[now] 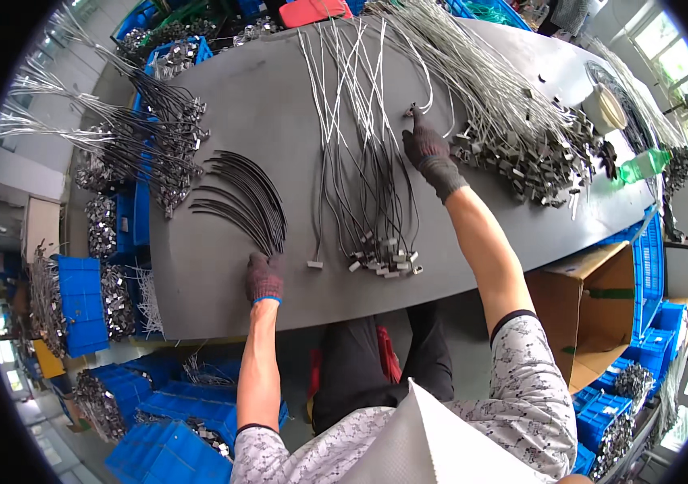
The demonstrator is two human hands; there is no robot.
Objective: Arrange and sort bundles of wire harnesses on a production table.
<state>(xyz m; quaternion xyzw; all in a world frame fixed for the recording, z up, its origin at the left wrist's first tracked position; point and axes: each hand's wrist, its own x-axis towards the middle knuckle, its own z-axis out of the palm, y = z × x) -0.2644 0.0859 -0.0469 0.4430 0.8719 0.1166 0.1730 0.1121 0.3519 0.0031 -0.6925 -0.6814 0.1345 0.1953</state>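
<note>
Two gloved hands work over a dark grey table [223, 298]: the left hand [265, 277] rests closed at the near edge on the lower ends of a fan of black curved cables [245, 198], while the right hand [427, 149] reaches toward the far edge, forefinger out, touching a white wire [424, 81] beside the laid-out grey wires with metal connectors [364, 173]. Blue plastic crates [82, 302] line the table's left side, an open brown cardboard box [594, 310] stands off its right corner, and a green bottle [642, 167] lies at the right edge
</note>
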